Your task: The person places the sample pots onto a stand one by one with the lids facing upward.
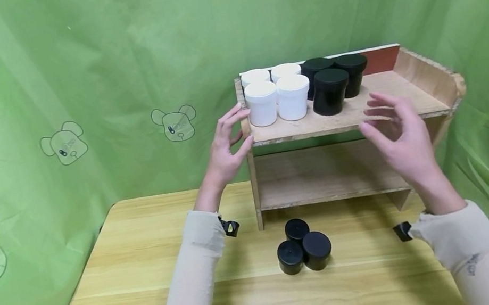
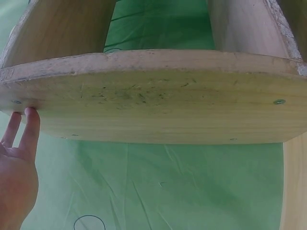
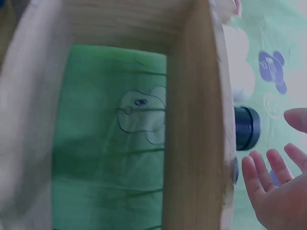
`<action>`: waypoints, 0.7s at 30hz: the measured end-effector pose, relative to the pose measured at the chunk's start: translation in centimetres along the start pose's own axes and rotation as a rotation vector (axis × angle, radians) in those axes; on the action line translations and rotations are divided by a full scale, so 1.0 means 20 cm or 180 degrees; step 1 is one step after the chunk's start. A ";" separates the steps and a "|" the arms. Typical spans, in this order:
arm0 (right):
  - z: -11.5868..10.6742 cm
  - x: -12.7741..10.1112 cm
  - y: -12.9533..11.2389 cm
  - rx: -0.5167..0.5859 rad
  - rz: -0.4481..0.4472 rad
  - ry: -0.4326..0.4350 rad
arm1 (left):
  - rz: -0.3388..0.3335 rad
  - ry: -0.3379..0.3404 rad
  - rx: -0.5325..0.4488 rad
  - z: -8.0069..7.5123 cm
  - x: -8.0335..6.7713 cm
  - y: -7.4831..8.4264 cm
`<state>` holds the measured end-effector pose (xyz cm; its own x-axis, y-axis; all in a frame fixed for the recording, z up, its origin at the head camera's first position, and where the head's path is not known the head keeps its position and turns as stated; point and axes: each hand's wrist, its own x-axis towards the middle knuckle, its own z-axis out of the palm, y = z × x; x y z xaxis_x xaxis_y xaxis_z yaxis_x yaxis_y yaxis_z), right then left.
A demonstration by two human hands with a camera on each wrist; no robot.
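Note:
A two-tier wooden shelf (image 1: 354,112) stands at the back of the table. On its top tier sit several white jars (image 1: 277,94) at the left and three black jars (image 1: 330,85) to their right. My left hand (image 1: 228,141) is open, its fingertips (image 2: 29,115) touching the shelf's left side panel (image 2: 153,110). My right hand (image 1: 399,134) hovers open in front of the top tier's front edge, holding nothing; a black jar (image 3: 247,128) shows beyond the shelf board (image 3: 196,129). Three more black jars (image 1: 302,246) stand clustered on the table below.
The light wooden table (image 1: 149,276) has its left edge near the green cloth backdrop (image 1: 70,95), which encloses the scene on all sides. The shelf's lower tier (image 1: 321,174) holds nothing. The shelf's raised right side wall (image 1: 430,75) borders the top tier.

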<state>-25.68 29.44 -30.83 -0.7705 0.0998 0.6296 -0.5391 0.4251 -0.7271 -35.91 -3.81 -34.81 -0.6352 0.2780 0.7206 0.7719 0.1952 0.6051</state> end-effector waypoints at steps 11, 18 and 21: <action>0.18 -0.26 0.14 -0.0432 -0.0369 -0.0595 | -0.0022 0.0015 -0.0009 -0.01 0.00 0.00; 0.27 -0.41 0.23 -0.0433 -0.0369 -0.1033 | -0.0036 -0.0008 -0.0032 0.00 0.00 0.00; 0.29 -0.46 0.27 -0.0390 -0.0337 -0.1183 | -0.0060 0.0002 -0.0029 0.00 0.01 0.01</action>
<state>-23.49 25.51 -42.19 -0.7955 -0.2728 0.5410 -0.5948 0.5219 -0.6114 -35.89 -3.73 -34.67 -0.6497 0.2738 0.7092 0.7594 0.1918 0.6217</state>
